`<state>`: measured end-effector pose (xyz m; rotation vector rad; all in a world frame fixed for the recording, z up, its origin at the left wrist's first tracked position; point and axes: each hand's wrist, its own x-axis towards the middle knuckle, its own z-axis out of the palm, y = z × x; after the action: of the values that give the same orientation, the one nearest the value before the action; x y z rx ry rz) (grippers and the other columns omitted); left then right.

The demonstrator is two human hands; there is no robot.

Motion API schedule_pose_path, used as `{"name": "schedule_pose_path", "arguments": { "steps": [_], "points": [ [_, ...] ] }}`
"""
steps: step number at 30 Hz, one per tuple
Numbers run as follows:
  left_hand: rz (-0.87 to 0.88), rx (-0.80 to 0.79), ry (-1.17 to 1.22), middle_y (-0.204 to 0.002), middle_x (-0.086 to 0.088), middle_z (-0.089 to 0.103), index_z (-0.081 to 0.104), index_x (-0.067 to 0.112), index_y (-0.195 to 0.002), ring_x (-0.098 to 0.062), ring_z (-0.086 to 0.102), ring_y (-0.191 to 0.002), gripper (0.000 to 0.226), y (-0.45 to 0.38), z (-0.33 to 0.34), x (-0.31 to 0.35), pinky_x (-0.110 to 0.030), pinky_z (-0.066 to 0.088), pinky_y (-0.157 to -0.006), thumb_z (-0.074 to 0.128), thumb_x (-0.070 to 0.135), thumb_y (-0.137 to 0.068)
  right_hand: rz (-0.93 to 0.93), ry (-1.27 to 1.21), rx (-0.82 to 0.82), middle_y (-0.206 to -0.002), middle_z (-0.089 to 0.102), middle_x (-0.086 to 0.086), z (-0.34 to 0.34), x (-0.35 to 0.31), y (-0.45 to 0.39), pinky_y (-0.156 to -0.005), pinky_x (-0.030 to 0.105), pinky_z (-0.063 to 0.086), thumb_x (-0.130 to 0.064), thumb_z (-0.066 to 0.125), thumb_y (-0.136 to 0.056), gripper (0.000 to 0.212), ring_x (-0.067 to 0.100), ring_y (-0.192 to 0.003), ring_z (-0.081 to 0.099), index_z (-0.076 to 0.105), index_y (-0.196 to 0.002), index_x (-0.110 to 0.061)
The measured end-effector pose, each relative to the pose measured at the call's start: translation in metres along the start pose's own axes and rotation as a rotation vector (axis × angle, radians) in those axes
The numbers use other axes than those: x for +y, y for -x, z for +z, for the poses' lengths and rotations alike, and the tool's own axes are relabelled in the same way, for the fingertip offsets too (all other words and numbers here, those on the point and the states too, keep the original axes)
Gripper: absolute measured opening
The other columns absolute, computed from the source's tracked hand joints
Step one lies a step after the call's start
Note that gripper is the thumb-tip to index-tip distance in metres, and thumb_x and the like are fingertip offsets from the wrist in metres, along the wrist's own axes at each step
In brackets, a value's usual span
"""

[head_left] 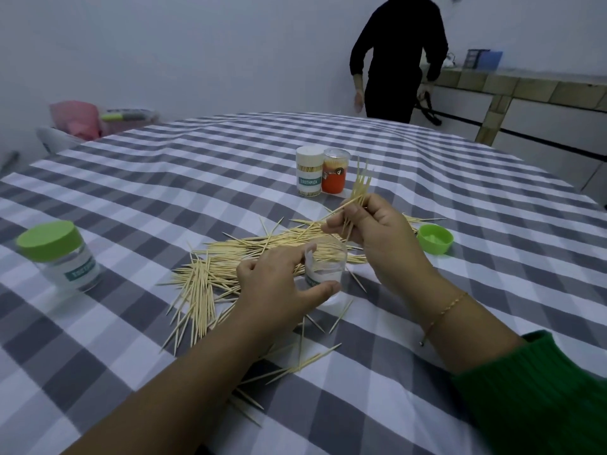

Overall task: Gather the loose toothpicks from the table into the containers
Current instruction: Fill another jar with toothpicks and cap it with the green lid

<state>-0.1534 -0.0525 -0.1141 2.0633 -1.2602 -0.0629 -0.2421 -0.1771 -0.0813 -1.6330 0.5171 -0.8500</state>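
Loose toothpicks [210,280] lie scattered in heaps across the middle of the checked table. An open clear container [326,264] stands among them. My left hand [279,284] curls round its near side, thumb and forefinger on its wall. Just above and behind the container, my right hand [377,231] pinches a bundle of toothpicks [361,185] upright, their tips fanning upward. The container's green lid [435,238] lies upturned to the right.
A clear container with a green lid [60,254] stands at the left. A white-lidded full container [308,170] and an orange one [335,170] stand behind the pile. A person in black [397,57] stands beyond the far table edge. Pink items [78,118] sit far left.
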Motion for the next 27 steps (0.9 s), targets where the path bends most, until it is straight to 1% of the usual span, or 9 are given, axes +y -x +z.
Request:
{"name": "schedule_pose_path", "arguments": {
  "steps": [3, 10, 12, 14, 16, 18, 21, 23, 27],
  "points": [
    [-0.002, -0.012, 0.001, -0.134, 0.015, 0.047, 0.041, 0.04, -0.136, -0.004, 0.028, -0.124, 0.061, 0.001, -0.001, 0.001, -0.027, 0.011, -0.093, 0.063, 0.053, -0.08, 0.0, -0.088, 0.032, -0.084, 0.069, 0.006, 0.0, -0.001, 0.0, -0.087, 0.034, 0.054, -0.014, 0.039, -0.101, 0.021, 0.02, -0.087, 0.07, 0.057, -0.091, -0.013],
    [0.007, -0.025, -0.025, -0.135, 0.015, 0.048, 0.042, 0.039, -0.136, -0.006, 0.031, -0.126, 0.06, -0.001, 0.0, -0.001, -0.026, 0.011, -0.09, 0.06, 0.055, -0.081, 0.033, -0.341, 0.101, -0.077, 0.068, 0.006, 0.001, -0.006, -0.002, -0.086, 0.033, 0.053, -0.012, 0.037, -0.101, 0.022, 0.025, -0.084, 0.07, 0.055, -0.087, -0.011],
    [0.009, -0.027, -0.032, -0.134, 0.015, 0.049, 0.044, 0.038, -0.135, -0.007, 0.032, -0.126, 0.059, -0.001, 0.0, 0.0, -0.027, 0.011, -0.089, 0.06, 0.056, -0.081, 0.014, -0.359, 0.1, -0.078, 0.068, 0.008, 0.001, -0.008, -0.001, -0.087, 0.033, 0.053, -0.011, 0.037, -0.101, 0.022, 0.026, -0.086, 0.07, 0.055, -0.088, -0.011],
    [0.006, -0.026, -0.033, -0.135, 0.014, 0.049, 0.045, 0.038, -0.134, -0.007, 0.032, -0.127, 0.058, -0.001, 0.0, -0.001, -0.028, 0.011, -0.09, 0.061, 0.055, -0.081, 0.027, -0.376, 0.056, -0.078, 0.068, 0.008, 0.002, -0.007, 0.001, -0.087, 0.033, 0.054, -0.011, 0.037, -0.101, 0.021, 0.026, -0.086, 0.07, 0.055, -0.09, -0.01],
    [0.013, -0.017, -0.036, -0.134, 0.015, 0.049, 0.045, 0.038, -0.134, -0.006, 0.033, -0.127, 0.059, -0.001, -0.001, -0.001, -0.028, 0.011, -0.09, 0.061, 0.055, -0.08, 0.065, -0.338, -0.017, -0.08, 0.07, 0.007, 0.005, -0.005, 0.004, -0.085, 0.032, 0.054, -0.013, 0.037, -0.101, 0.02, 0.023, -0.087, 0.07, 0.056, -0.094, -0.011],
    [0.015, 0.0, -0.03, -0.131, 0.015, 0.052, 0.047, 0.039, -0.132, -0.006, 0.035, -0.125, 0.056, -0.001, -0.002, 0.0, -0.028, 0.012, -0.089, 0.062, 0.054, -0.08, 0.088, -0.209, -0.07, -0.085, 0.072, 0.005, 0.007, -0.001, 0.006, -0.086, 0.034, 0.052, -0.015, 0.039, -0.1, 0.02, 0.019, -0.09, 0.069, 0.058, -0.096, -0.014],
    [-0.009, 0.02, -0.026, -0.127, 0.013, 0.054, 0.049, 0.04, -0.129, -0.008, 0.036, -0.123, 0.052, -0.001, -0.004, 0.001, -0.03, 0.015, -0.091, 0.063, 0.052, -0.081, 0.127, -0.056, -0.114, -0.093, 0.073, 0.0, 0.006, 0.003, 0.006, -0.097, 0.044, 0.047, -0.019, 0.041, -0.1, 0.02, 0.021, -0.1, 0.066, 0.059, -0.091, -0.02],
    [-0.022, 0.027, -0.039, -0.128, 0.012, 0.054, 0.049, 0.039, -0.13, -0.009, 0.036, -0.123, 0.053, -0.001, -0.004, 0.001, -0.031, 0.015, -0.092, 0.063, 0.052, -0.081, 0.145, 0.001, -0.157, -0.098, 0.073, -0.001, 0.004, 0.004, 0.005, -0.1, 0.05, 0.044, -0.021, 0.042, -0.1, 0.018, 0.022, -0.105, 0.063, 0.059, -0.094, -0.021],
    [-0.025, 0.023, -0.052, -0.129, 0.012, 0.053, 0.048, 0.039, -0.131, -0.009, 0.035, -0.124, 0.054, 0.0, -0.004, 0.002, -0.032, 0.016, -0.092, 0.062, 0.053, -0.081, 0.141, 0.083, -0.195, -0.109, 0.069, 0.0, 0.001, 0.001, 0.005, -0.1, 0.049, 0.044, -0.017, 0.043, -0.1, 0.02, 0.019, -0.109, 0.061, 0.06, -0.093, -0.023]
  ]
}}
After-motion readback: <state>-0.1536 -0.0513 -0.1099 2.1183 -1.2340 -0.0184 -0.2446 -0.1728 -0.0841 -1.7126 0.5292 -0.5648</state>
